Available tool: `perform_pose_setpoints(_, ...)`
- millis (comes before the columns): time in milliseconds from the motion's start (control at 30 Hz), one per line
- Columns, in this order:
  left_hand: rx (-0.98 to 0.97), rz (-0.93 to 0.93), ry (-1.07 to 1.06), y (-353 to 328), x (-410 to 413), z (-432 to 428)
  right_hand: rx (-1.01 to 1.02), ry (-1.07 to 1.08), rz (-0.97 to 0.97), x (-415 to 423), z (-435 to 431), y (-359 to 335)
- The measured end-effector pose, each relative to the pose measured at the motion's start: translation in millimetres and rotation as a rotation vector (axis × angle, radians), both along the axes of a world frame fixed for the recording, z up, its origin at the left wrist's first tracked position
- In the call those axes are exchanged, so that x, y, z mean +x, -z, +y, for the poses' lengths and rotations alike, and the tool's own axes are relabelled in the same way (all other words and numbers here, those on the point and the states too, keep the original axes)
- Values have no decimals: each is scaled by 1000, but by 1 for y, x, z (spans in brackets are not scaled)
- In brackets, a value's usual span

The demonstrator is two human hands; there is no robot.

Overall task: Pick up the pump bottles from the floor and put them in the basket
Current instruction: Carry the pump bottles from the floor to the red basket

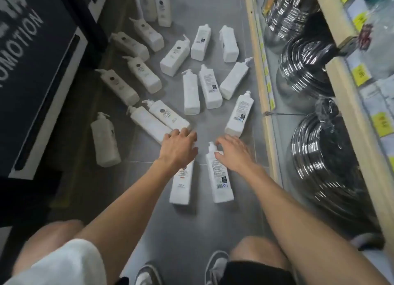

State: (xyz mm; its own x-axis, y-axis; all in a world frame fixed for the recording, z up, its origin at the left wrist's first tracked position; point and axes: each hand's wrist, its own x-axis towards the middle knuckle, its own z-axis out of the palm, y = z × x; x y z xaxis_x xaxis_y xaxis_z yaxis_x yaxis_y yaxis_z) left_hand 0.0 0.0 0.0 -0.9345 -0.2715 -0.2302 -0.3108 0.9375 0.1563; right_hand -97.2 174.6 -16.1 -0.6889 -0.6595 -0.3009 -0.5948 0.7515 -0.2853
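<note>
Grey floor tiles (213, 12) ran between a black promotion stand (38, 56) and a shelf of coiled hoses (315, 157). White pump bottles (210, 86) lay scattered across them. Nearest, two bottles lay side by side: the left hand (178, 149) hovered spread above one (181, 186), the right hand (233, 152), fingers loosely apart, touched the other's (219, 178) neck.

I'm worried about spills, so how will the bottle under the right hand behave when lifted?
The bottle looks like a rigid, flat-sided plastic, so it probably won't roll or flex. It may be fairly heavy if full. The right hand is near the pump end, and lifting there could let the body swing; a mid-body grasp seems safer.
</note>
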Motion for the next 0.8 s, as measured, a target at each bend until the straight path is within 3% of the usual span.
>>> perform_pose_setpoints(200,6,-80,-122,64,4,8,57,11,-24,11,-9,54)
perform_pose_setpoints(500,292,-83,-658,164,30,35,-12,414,-44,52,7,148)
perform_pose_setpoints(633,387,-102,-749,185,38,41,-80,616,-123,58,7,170)
perform_pose_setpoints(800,465,-15,-812,206,47,49,-122,711,-105,68,3,186)
